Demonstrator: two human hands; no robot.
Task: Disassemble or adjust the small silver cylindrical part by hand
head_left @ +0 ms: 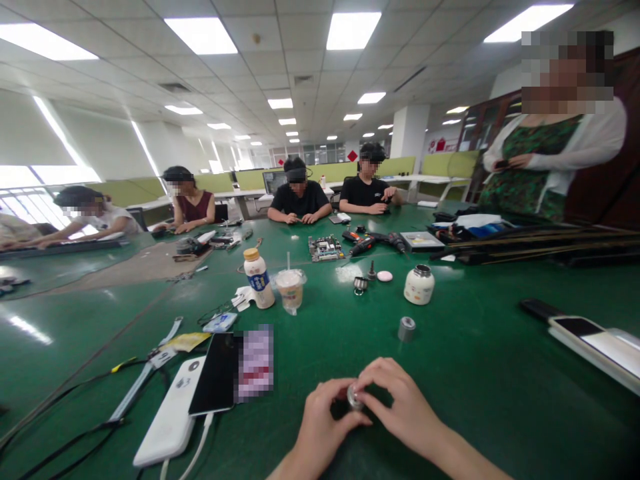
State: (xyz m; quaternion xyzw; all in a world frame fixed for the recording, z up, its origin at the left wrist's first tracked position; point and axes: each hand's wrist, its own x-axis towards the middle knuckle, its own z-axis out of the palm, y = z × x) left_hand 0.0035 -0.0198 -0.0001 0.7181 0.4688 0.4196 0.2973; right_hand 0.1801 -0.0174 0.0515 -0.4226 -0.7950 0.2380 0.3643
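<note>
Near the front edge of the green table, my left hand [325, 413] curls its thumb and fingers around a small round metal part [355, 399]. My right hand [395, 403] pinches the same part from the other side, fingertips at its top. Its exact kind is too small to tell. Just beyond my hands a short silver metal cylinder [407, 329] stands upright. Behind it is a white patterned bottle [419, 285] with its metal neck uncovered. Further left lie a metal piece with a ring [360, 285], a dark stepped piece [371, 271] and a pink disc [385, 276].
On the left are a white power bank [173, 413], a black phone [215, 377], cables, a drink bottle [259, 280] and a plastic cup [291, 290]. Farther back lie a circuit board [325, 248] and power drills [363, 245]. A device [595, 340] lies right. Several people surround the table.
</note>
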